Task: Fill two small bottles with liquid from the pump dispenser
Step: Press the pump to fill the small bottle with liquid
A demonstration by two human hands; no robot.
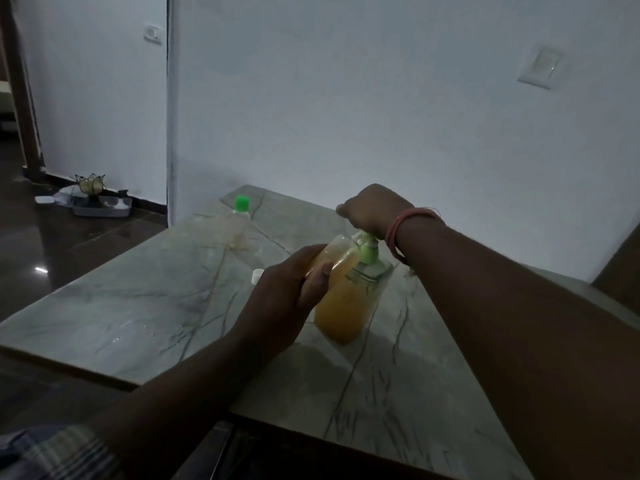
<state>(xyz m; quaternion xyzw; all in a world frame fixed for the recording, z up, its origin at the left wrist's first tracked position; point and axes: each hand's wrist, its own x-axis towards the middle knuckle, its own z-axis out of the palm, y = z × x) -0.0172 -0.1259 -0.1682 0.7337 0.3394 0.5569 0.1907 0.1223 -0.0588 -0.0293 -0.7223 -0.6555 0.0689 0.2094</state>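
Note:
A clear pump dispenser (349, 306) holding orange liquid stands mid-table, its green pump head under my right hand (372, 209), which presses down on it. My left hand (287, 292) grips a small clear bottle (334, 256), tilted, with its mouth up at the pump's nozzle; orange liquid shows inside it. A second small clear bottle (239, 223) with a green cap stands upright farther back on the left. A small white cap (258, 275) lies on the table just left of my left hand.
The marble table (138, 306) ends close at the left and front edges. A white wall rises right behind it. On the dark floor at far left sits a grey tray (104, 207) with a flower-shaped ornament.

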